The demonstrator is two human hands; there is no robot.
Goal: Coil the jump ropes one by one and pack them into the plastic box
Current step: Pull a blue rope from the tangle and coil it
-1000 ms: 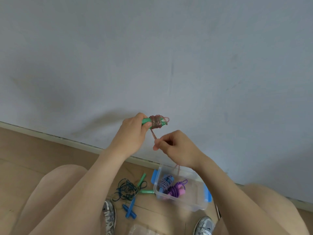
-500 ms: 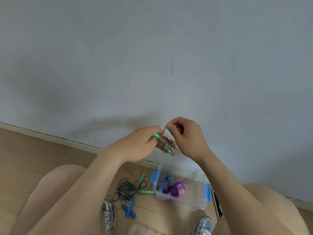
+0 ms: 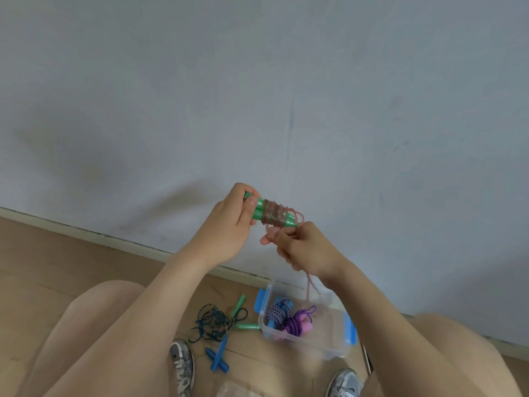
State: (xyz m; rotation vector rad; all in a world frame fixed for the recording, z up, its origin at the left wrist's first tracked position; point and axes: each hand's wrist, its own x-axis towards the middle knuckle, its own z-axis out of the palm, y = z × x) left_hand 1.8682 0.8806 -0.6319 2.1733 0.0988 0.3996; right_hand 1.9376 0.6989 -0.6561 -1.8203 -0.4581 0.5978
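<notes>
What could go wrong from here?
The translucent pink rope wound around the green handles isn't tied off; if the right hand loses its pinch, the turns may spring loose. The wraps sit near the handle tips and could slide off. The hanging tail might snag the clear plastic box.

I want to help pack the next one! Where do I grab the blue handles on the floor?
Pinch the blue handles where they cross, reaching down from above. They lie flat and crossed, so one grasp probably takes both, with the tangled cord trailing.
</notes>
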